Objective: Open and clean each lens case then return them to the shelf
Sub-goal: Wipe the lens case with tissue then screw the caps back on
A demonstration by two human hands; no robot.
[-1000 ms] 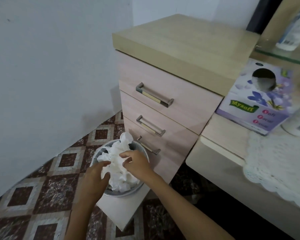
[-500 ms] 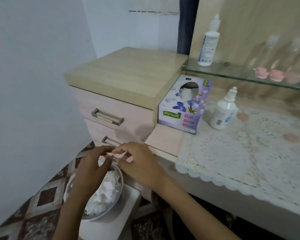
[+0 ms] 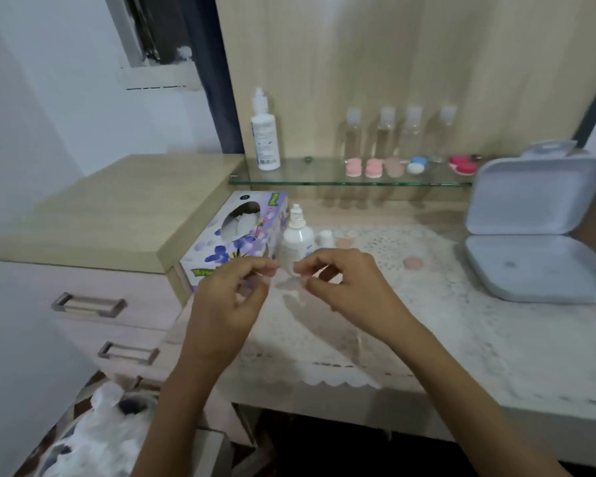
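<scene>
My left hand [image 3: 229, 297] and my right hand [image 3: 346, 287] are raised over the lace cloth [image 3: 427, 321] on the table. Their fingertips pinch the two ends of a small, pale, blurred lens case [image 3: 286, 282] held between them. Two peach caps [image 3: 413, 262] lie loose on the cloth behind the hands. On the glass shelf [image 3: 307, 177] stand several lens cases: two pink [image 3: 353, 167], one peach [image 3: 393, 166], one blue and white [image 3: 416, 165] and one red [image 3: 461, 163].
A purple tissue box [image 3: 234, 235] and a small white bottle [image 3: 298, 235] stand just behind my hands. A taller bottle [image 3: 265, 132] and clear bottles [image 3: 386, 132] sit on the shelf. An open grey box [image 3: 537, 235] is at the right. A tissue-filled bin [image 3: 93, 438] stands on the floor, bottom left.
My view has swung up from the bin to the table. Both hands rose from the tissues in the bin to above the lace cloth, with the small case now between them.
</scene>
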